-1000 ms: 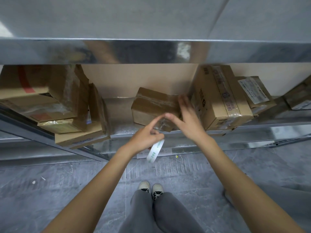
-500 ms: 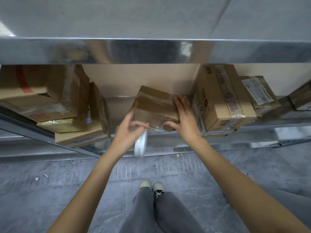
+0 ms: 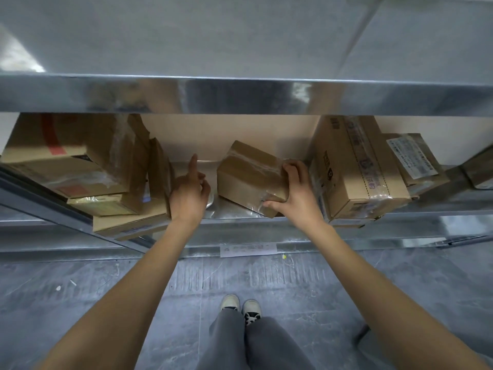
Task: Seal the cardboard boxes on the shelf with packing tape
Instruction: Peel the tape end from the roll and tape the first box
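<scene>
Presently the right hand (image 3: 294, 194) clasps the near right corner of the small box (image 3: 250, 176), fingers curled over its top edge and thumb on the taped front, which in my judgement steadies it against the pull of the tape. That box sits tilted on the metal shelf (image 3: 234, 212), in the gap between the two groups of cartons. The left hand (image 3: 189, 194) is just beside the box's left face, apart from it, forefinger pointing up and the other fingers curled round the tape roll (image 3: 210, 200), of which only a pale sliver shows at the palm; the roll is probably kept low for laying a strip along that side. Clear tape crosses the small box's top, so sealing looks partly done. Count: one small box in hand, four or so cartons stacked at left (image 3: 80, 166), two cartons at right (image 3: 357, 169), with another partly visible at the far right edge; one roll; two hands.
</scene>
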### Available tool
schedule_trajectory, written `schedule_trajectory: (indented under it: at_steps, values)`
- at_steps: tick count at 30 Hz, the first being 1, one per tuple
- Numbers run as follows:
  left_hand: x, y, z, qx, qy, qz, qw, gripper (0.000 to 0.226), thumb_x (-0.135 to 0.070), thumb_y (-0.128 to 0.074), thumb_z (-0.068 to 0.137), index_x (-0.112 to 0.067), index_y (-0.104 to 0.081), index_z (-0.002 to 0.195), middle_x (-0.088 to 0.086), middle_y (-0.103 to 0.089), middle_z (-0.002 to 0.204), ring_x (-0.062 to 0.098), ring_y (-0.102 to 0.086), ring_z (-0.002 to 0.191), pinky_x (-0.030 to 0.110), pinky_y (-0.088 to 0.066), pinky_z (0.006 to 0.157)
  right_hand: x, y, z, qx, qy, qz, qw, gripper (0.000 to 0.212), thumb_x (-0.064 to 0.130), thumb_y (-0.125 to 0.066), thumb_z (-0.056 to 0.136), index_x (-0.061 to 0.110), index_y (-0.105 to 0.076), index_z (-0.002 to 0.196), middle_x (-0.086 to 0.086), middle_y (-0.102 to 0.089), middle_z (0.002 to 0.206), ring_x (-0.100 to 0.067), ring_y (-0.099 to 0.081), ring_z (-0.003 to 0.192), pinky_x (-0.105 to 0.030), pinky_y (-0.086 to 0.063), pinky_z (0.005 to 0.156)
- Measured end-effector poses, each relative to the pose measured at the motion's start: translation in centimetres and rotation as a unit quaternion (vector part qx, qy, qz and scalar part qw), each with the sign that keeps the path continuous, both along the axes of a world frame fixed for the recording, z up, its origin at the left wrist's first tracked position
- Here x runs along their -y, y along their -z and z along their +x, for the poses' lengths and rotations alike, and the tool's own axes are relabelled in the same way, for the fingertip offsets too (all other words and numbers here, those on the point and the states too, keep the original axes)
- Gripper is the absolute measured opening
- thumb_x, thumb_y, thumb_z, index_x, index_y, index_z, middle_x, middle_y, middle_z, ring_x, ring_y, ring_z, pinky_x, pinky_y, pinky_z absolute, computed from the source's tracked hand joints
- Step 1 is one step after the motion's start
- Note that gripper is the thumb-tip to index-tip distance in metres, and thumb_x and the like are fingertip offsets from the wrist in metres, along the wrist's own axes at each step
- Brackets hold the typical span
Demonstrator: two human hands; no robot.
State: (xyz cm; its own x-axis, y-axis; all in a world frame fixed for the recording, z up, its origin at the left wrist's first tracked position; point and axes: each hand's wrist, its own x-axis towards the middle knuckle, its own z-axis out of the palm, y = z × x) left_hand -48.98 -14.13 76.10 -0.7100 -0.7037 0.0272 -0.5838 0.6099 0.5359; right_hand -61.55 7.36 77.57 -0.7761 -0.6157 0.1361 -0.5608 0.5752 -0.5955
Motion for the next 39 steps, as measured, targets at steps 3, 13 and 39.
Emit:
schedule_trajectory:
  at_steps: [3, 13, 39]
  values:
    - [0.7, 1.4, -1.2, 0.058, 0.021, 0.009, 0.998, 0.066, -0.015, -0.048, 0.098, -0.023, -0.014, 0.155, 0.004, -0.063, 0.125, 0.027, -0.064, 0.096, 0.039, -0.055, 0.072, 0.2, -0.4, -0.3, 0.031, 0.031, -0.022, 0.999, 0.087, 0.037, -0.09, 0.058, 0.007, -0.044, 0.126, -0.008, -0.035, 0.135, -0.018, -0.04, 0.119, -0.019, -0.034, 0.096]
    - [1.2, 3.4, -1.4, -0.023, -0.035, 0.09, 0.995, 0.051, -0.002, -0.039, 0.095, -0.016, -0.038, 0.144, 0.009, -0.055, 0.134, 0.027, -0.059, 0.105, 0.033, -0.047, 0.081, -0.9, -2.4, -1.9, 0.396, 0.113, -0.077, 0.908, 0.072, 0.042, -0.078, 0.075, 0.016, -0.044, 0.133, 0.002, -0.057, 0.123, -0.016, -0.056, 0.109, -0.025, -0.046, 0.082]
    - [-5.1, 1.4, -2.6, 0.048, 0.176, -0.06, 0.981, 0.063, -0.041, -0.022, 0.093, -0.016, -0.041, 0.148, 0.006, -0.033, 0.157, 0.037, -0.021, 0.147, 0.056, -0.024, 0.113, -0.7, 0.3, 4.6, 0.012, -0.087, 0.211, 0.974, 0.074, 0.061, -0.007, 0.096, 0.018, -0.006, 0.156, 0.004, -0.003, 0.162, -0.008, 0.009, 0.148, -0.041, 0.009, 0.121]
